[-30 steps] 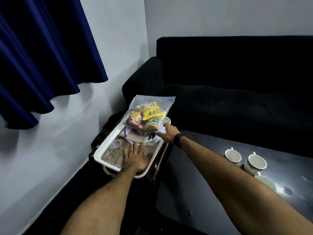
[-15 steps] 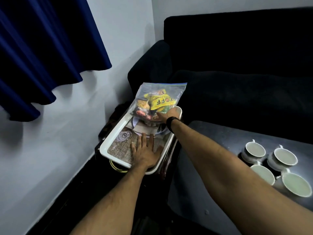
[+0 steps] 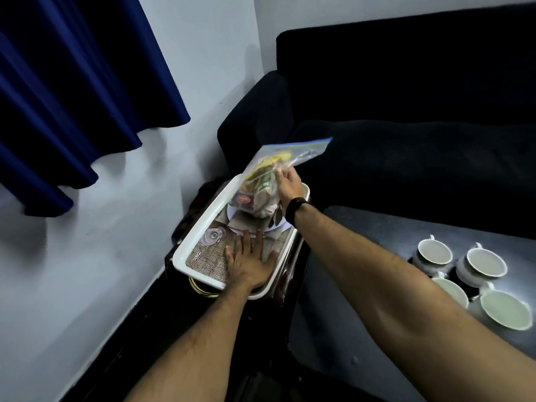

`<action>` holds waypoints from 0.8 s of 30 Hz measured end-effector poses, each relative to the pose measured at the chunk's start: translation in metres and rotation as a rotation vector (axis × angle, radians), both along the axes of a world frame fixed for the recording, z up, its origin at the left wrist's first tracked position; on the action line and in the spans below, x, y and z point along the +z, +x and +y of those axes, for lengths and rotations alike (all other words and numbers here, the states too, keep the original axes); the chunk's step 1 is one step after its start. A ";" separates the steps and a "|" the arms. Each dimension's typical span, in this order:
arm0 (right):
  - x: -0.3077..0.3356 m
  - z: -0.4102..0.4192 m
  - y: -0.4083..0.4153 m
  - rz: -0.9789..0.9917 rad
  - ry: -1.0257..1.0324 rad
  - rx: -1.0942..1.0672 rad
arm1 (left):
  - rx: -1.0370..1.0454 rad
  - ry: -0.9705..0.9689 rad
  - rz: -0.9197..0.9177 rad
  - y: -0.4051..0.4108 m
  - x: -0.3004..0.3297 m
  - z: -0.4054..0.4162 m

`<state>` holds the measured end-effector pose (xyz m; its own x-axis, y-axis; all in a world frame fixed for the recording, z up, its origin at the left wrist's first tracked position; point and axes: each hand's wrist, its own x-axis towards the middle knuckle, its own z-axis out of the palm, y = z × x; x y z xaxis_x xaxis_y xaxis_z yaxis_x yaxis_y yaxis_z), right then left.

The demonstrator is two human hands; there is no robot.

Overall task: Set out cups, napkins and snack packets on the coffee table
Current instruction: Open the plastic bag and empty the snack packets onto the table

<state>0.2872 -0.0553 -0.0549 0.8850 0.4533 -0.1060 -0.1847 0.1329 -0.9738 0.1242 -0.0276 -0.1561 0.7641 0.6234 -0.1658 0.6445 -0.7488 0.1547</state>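
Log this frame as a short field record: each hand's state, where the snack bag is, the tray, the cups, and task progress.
left hand: left hand lies flat, palm down, on the tray's patterned base, holding nothing
right hand: right hand has a closed grip on the snack bag
snack bag: clear zip bag of snack packets, tilted and lifted above the tray's far end
tray: white tray on a dark stand beside the sofa
cups: four white cups grouped on the coffee table
progress: cups set out; snack packets not yet on the table
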 end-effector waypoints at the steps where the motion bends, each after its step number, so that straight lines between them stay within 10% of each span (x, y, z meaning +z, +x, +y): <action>1: 0.011 -0.009 0.002 0.016 0.078 0.010 | 0.001 -0.017 0.018 -0.001 0.002 -0.001; 5: 0.051 -0.063 0.020 -0.032 0.177 0.053 | 0.058 -0.175 0.068 0.005 0.027 0.000; 9: 0.070 -0.124 0.031 -0.115 0.158 0.043 | 0.338 -0.697 -0.371 0.032 0.083 -0.012; 14: 0.061 -0.187 0.018 -0.240 0.104 -0.052 | 0.285 -0.611 -0.635 0.061 0.132 -0.078; 24: -0.032 -0.269 -0.054 -0.474 -0.545 0.222 | 0.209 -0.818 -0.604 0.089 0.146 -0.167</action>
<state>0.2337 -0.3246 -0.0865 0.7855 0.6188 0.0035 0.3042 -0.3813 -0.8729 0.2131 -0.1948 -0.0102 0.7501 0.6226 -0.2231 0.3956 -0.1520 0.9058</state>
